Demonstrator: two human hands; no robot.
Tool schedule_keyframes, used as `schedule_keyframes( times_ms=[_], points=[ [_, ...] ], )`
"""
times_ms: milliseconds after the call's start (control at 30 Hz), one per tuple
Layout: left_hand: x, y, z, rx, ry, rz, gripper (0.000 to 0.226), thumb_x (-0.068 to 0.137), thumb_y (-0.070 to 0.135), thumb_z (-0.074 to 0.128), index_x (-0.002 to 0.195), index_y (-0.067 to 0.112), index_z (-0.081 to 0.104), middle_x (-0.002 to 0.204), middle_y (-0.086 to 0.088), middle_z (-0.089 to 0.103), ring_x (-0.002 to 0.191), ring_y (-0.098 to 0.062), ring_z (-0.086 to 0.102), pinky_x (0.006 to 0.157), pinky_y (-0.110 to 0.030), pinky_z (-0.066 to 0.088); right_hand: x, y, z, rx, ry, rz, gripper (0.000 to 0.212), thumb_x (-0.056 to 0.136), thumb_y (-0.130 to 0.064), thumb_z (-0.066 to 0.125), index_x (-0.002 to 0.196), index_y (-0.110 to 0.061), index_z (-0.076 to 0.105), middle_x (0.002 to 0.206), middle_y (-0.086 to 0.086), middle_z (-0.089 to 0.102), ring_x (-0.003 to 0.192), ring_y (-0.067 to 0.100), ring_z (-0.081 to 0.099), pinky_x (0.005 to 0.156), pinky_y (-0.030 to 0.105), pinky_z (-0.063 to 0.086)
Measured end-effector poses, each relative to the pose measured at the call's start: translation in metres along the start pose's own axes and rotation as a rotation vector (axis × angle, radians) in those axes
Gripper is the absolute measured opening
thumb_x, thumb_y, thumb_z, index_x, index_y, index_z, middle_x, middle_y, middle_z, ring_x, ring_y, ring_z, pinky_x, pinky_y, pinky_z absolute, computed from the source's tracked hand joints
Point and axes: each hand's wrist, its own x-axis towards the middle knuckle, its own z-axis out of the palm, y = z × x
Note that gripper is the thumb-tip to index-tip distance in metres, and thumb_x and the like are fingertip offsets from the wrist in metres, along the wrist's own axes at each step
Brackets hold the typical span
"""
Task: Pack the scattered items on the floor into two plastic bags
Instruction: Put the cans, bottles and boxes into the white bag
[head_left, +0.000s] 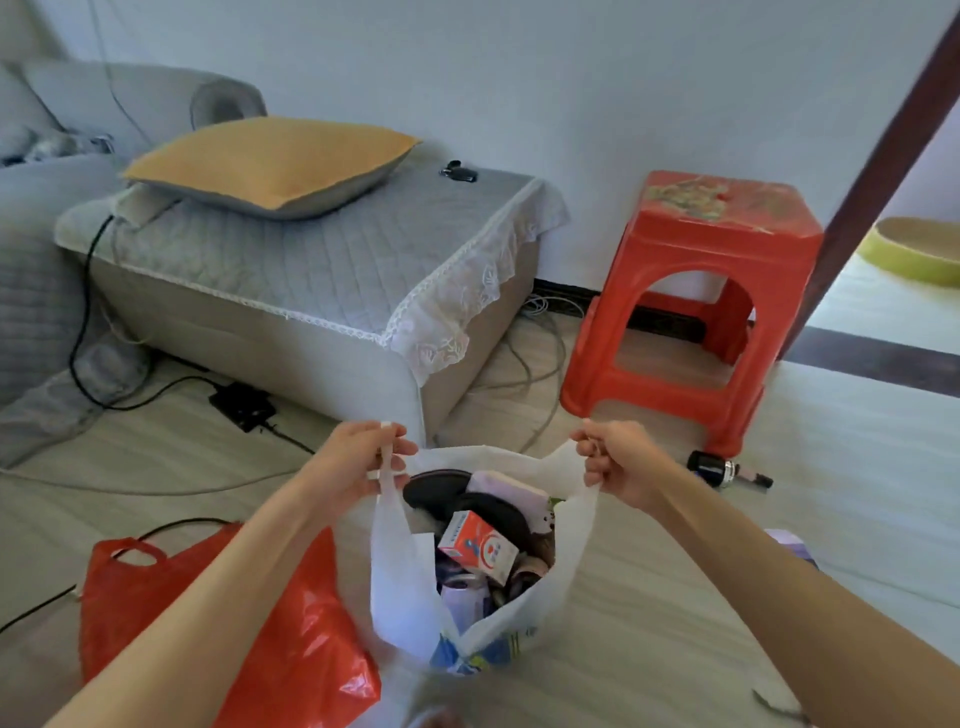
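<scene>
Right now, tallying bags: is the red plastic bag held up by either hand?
No, the red plastic bag lies on the floor.

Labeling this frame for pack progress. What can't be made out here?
- Head view: lower contents of the white bag, hidden by its walls and the red-and-white box.
- Red bag contents: opaque, behind the left arm.
- Purple item: mostly behind the right arm.
- Small dark item near the stool: too small.

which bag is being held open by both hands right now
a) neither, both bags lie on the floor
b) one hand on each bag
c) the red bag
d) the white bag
d: the left hand and the right hand each have a grip on one handle of the white bag, while the red bag lies untouched on the floor beside it.
</scene>
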Motion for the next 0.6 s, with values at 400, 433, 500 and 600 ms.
schedule_keyframes(
  times_ms=[400, 433, 500, 600],
  points=[
    [0.093, -0.02, 0.065, 0.088, -0.118, -0.003, 0.045, 0.093, 0.004, 0.048, 0.136, 0.013, 0.035, 0.101, -0.009, 0.061, 0.074, -0.023, 0.061, 0.069, -0.033, 0.053, 0.053, 0.036, -0.057, -0.052, 0.108, -0.153, 0.047, 0.099, -0.021, 0.042, 0.143, -0.023, 0.027, 0.096, 0.003, 0.064, 0.086, 0.022, 0.062, 0.079, 0.038, 0.046],
    [0.094, -0.028, 0.067, 0.155, -0.175, -0.031, 0.059, 0.093, 0.005, 0.049, 0.143, 0.023, 0.024, 0.106, -0.009, 0.061, 0.081, -0.026, 0.062, 0.076, -0.04, 0.055, 0.055, 0.047, -0.057, -0.109, 0.091, -0.144, 0.053, 0.099, -0.018, 0.041, 0.146, -0.026, 0.019, 0.091, 0.005, 0.065, 0.079, 0.022, 0.062, 0.078, 0.038, 0.047],
    [0.095, -0.04, 0.065, 0.287, -0.233, -0.055, 0.079, 0.088, 0.005, 0.054, 0.145, 0.037, 0.01, 0.112, -0.014, 0.061, 0.08, -0.027, 0.063, 0.072, -0.041, 0.057, 0.061, 0.059, -0.061, -0.162, 0.089, -0.138, 0.057, 0.098, -0.011, 0.04, 0.146, -0.031, 0.016, 0.073, 0.007, 0.06, 0.058, 0.017, 0.053, 0.064, 0.032, 0.045],
    [0.097, -0.054, 0.055, 0.465, -0.196, -0.016, 0.064, 0.091, 0.002, 0.044, 0.145, 0.024, 0.018, 0.106, -0.016, 0.064, 0.053, -0.021, 0.051, 0.043, -0.023, 0.043, 0.062, 0.066, -0.07, -0.199, 0.123, -0.102, 0.035, 0.098, -0.008, 0.037, 0.129, -0.022, 0.044, 0.06, 0.003, 0.041, 0.048, 0.011, 0.031, 0.043, 0.02, 0.029]
  ],
)
